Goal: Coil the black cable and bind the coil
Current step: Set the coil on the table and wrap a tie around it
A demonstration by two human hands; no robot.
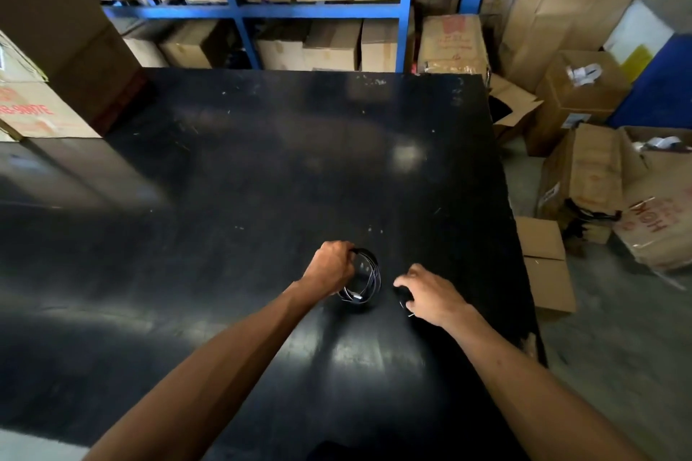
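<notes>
Holding the coil [362, 279] of black cable in your left hand [331, 263], you have the loops gathered and standing upright just above the black counter [243, 168], near its right edge, with the fingers clenched round the far-left arc of the ring. Your right hand [430, 294] sits just to the right of the coil, curled over something small and dark; whether those fingers are gripping a tie, the cable's loose end or nothing at all cannot be told. The main risk is the coil springing apart: the loops are pinched at one point only, so if your left grip eases while you reach for the binding, the turns on the near side could fan out and slacken. A second risk is losing the small pieces, since black cable on a black, glossy surface gives almost no contrast. A pale glint at the coil's near edge may be a connector, and another thin light sliver lies below your right hand, but both are too small to name. Your left fingertips are hidden behind the hand, and the number of loops is unclear.
</notes>
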